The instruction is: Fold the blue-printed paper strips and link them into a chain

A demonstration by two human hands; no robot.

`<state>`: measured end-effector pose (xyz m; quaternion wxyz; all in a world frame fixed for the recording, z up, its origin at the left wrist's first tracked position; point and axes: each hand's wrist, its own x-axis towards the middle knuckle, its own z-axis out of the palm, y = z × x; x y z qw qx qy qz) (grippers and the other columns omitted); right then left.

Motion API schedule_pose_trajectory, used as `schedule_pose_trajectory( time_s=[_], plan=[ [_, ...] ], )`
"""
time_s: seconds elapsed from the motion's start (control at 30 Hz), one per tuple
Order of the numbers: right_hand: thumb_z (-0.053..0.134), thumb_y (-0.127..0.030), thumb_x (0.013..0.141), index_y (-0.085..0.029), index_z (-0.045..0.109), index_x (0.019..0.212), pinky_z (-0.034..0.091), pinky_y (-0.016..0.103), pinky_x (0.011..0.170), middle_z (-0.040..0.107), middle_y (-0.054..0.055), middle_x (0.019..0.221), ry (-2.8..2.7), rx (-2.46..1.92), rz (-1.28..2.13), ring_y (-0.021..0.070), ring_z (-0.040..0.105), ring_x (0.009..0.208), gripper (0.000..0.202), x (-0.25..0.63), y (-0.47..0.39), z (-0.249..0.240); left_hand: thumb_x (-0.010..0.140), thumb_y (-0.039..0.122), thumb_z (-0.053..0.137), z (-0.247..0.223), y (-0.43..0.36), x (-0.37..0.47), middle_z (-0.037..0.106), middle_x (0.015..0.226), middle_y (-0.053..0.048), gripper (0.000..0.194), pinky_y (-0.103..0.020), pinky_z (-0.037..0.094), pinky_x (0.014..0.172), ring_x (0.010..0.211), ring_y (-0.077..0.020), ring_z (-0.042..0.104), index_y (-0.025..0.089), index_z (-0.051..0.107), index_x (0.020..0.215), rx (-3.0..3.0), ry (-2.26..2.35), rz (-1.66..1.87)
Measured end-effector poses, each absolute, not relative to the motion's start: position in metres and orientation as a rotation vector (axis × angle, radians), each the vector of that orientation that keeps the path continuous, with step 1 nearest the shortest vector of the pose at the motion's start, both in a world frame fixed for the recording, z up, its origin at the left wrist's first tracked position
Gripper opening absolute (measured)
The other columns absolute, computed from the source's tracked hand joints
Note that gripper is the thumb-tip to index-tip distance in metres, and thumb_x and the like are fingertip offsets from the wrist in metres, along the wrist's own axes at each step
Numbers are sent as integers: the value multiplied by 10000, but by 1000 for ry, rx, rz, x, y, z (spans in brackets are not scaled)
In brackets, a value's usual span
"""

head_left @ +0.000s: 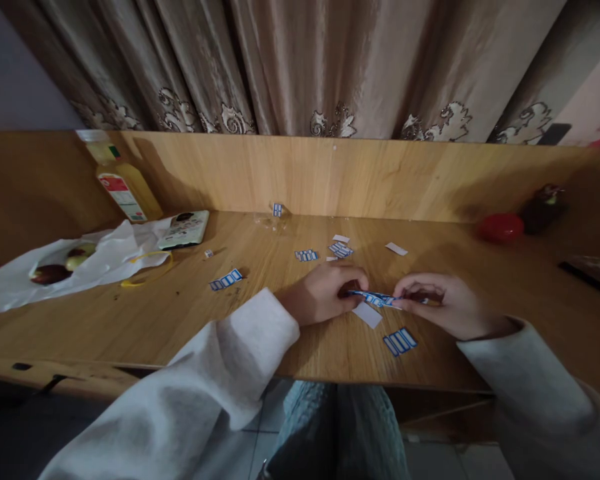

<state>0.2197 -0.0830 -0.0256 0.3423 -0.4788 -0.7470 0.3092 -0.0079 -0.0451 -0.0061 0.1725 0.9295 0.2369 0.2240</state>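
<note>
Between my hands, just over the desk, is a narrow blue-and-white printed paper strip [375,299]. My left hand [325,291] pinches its left end, and the fingers of my right hand [440,303] close on its right end. A blank white paper piece [368,315] lies beneath the strip. Closer to me is a blue-and-white paper piece [400,341] with several panels. Beyond my left hand are a small pile of similar pieces [341,249] and another printed piece [307,255]. One more printed piece [225,279] rests left of my left hand.
A white slip [396,249] lies beyond my right hand. On the left are a bottle [125,183], a booklet [185,230] and fruit [53,274] on a white plastic bag [5,287]. A red round object [501,228] sits at right. The wooden back panel [380,180] borders the desk.
</note>
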Motion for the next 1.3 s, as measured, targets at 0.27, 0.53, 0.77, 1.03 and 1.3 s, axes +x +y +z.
schedule_pose_trajectory(
  time_s=[0.27, 0.53, 0.77, 1.03, 1.3],
  plan=[
    [647, -398, 709, -203, 617, 731, 496, 283, 608, 654, 12, 701, -1940, -1234, 832, 156, 616, 653, 198, 210, -85, -18, 791, 123, 520, -6, -48, -4, 616, 836, -13, 152, -230, 400, 676, 734, -109, 538, 159, 588, 922, 2611, 689, 582],
    [675, -353, 685, -206, 637, 758, 539, 331, 711, 691, 23, 760, -1848, -1205, 867, 179, 655, 732, 169, 199, -87, -21, 817, 161, 514, -7, -46, -3, 630, 849, -22, 111, -249, 418, 714, 766, -121, 563, 163, 587, 901, 2631, 684, 603],
    [717, -394, 651, -209, 649, 792, 538, 356, 797, 712, 41, 835, -1797, -1196, 951, 193, 673, 796, 243, 210, -90, -25, 809, 156, 527, -11, -45, -5, 631, 794, -11, 111, -227, 401, 663, 708, -109, 552, 161, 599, 893, 2643, 689, 648],
    [712, -395, 660, -206, 653, 750, 540, 336, 766, 709, 28, 795, -1760, -1213, 954, 186, 671, 768, 217, 202, -91, -21, 801, 138, 519, -10, -46, -3, 650, 851, -25, 138, -230, 420, 708, 768, -117, 576, 151, 598, 914, 2615, 656, 642],
    [669, -400, 706, -215, 679, 853, 527, 348, 823, 719, 36, 883, -1775, -1233, 984, 184, 672, 818, 237, 210, -91, -22, 792, 149, 530, -8, -47, -4, 652, 848, -10, 153, -221, 410, 713, 769, -115, 569, 160, 612, 921, 2605, 649, 581]
  ],
)
